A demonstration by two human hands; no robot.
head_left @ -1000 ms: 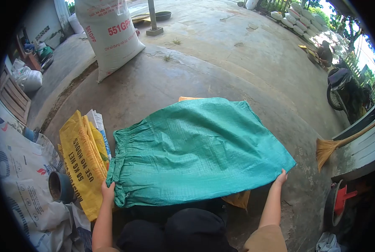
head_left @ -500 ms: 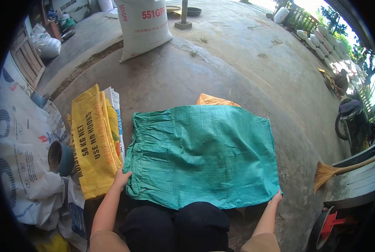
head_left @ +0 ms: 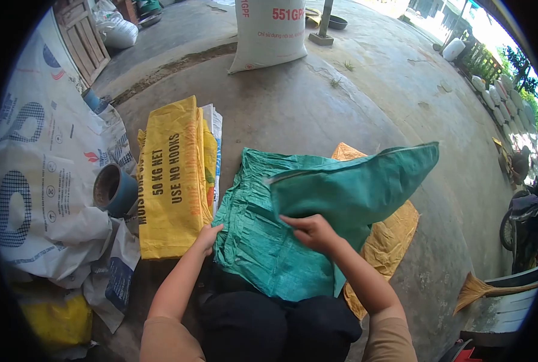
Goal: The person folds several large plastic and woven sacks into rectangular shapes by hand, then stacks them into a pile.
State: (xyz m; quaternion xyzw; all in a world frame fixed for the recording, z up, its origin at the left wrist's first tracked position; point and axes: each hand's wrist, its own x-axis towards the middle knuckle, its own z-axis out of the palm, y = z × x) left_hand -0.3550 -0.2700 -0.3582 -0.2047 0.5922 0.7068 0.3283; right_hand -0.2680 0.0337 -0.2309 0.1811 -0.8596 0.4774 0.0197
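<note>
Green woven sack (head_left: pixel 317 205) lies flat on the concrete floor (head_left: pixel 293 114) right in front of my knees, long axis running roughly 8 to 2 o'clock, far corner up at 2 and lifted off the ground. My right hand (head_left: pixel 312 232) is pinched shut on a folded-over edge near the sack's middle, carrying that flap across toward 9 o'clock. My left hand (head_left: pixel 207 237) sits at the sack's near-left corner, fingers curled on the hem, looks like it's pinning or gripping it; exact closure I can't tell. Right hand is the nearer one to the fold line, left is the anchor. Orange sack (head_left: pixel 389 232) lies under the green one, showing out at 3 to 5 o'clock. Stack of folded sacks with a yellow sack (head_left: pixel 169 175) on top sits just beside the green one at 9 to 10 o'clock. Blue pot (head_left: pixel 113 190) at 9, open mouth, inside looks dark, contents unclear. Filled white bag (head_left: pixel 275 30) stands upright at 12, closed, well apart
</note>
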